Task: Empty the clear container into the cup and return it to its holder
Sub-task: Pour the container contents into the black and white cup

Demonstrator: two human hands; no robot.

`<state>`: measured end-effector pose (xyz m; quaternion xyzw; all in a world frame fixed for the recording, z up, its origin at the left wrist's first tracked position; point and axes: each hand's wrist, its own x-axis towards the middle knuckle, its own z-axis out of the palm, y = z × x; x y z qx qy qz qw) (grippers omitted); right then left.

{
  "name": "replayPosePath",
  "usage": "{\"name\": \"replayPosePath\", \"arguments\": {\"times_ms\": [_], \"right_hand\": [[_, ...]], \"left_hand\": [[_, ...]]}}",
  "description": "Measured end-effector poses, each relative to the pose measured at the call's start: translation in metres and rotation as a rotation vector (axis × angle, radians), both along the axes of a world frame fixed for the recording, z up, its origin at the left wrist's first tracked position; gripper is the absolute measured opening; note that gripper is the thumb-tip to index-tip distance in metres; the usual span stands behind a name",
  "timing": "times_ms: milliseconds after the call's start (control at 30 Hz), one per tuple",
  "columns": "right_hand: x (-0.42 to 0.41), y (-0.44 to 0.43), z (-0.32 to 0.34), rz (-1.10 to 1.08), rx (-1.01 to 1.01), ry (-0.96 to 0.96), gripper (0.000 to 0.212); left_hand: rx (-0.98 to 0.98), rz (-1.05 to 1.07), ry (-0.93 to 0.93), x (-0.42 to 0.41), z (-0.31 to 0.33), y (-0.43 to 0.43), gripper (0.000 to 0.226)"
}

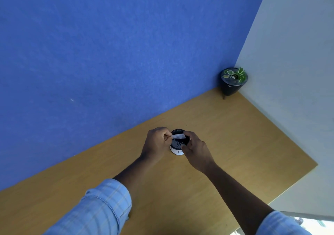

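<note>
A small cup (176, 150), white outside and black inside, stands on the wooden table near the blue wall. Small dark bits lie inside it. Over its mouth a small clear container (179, 136) is held sideways between both hands. My left hand (156, 144) pinches its left end with fingers closed. My right hand (196, 149) grips its right end from the cup's right side. A holder for the container is not visible.
A black cone-shaped pot with a small green plant (234, 80) stands in the far right corner. The blue wall (108, 54) runs right behind the cup. The table's right edge (307, 173) drops off beside a pale wall.
</note>
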<state>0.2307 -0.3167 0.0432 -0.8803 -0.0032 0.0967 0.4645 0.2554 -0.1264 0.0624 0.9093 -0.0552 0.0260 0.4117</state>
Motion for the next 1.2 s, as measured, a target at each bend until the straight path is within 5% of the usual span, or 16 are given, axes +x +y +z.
{"name": "replayPosePath", "arguments": {"times_ms": [200, 567, 800, 933, 1200], "right_hand": [[-0.003, 0.001, -0.003, -0.145, 0.117, -0.026, 0.061], [-0.021, 0.005, 0.007, -0.327, 0.453, 0.166, 0.024], [-0.037, 0.020, 0.035, -0.276, 0.898, 0.538, 0.050], [-0.051, 0.023, 0.042, 0.004, 1.126, 0.663, 0.068], [-0.078, 0.044, 0.043, 0.125, 0.896, 0.724, 0.062]], "left_hand": [[-0.213, 0.179, 0.072, 0.000, 0.005, 0.001, 0.007], [-0.709, 0.394, 0.225, -0.009, 0.037, 0.016, 0.011], [-0.740, 0.335, 0.304, -0.047, 0.045, 0.025, 0.009], [-0.709, 0.293, 0.335, -0.076, 0.041, 0.037, 0.008], [-0.543, 0.337, 0.299, -0.123, 0.025, 0.051, 0.009]]}}
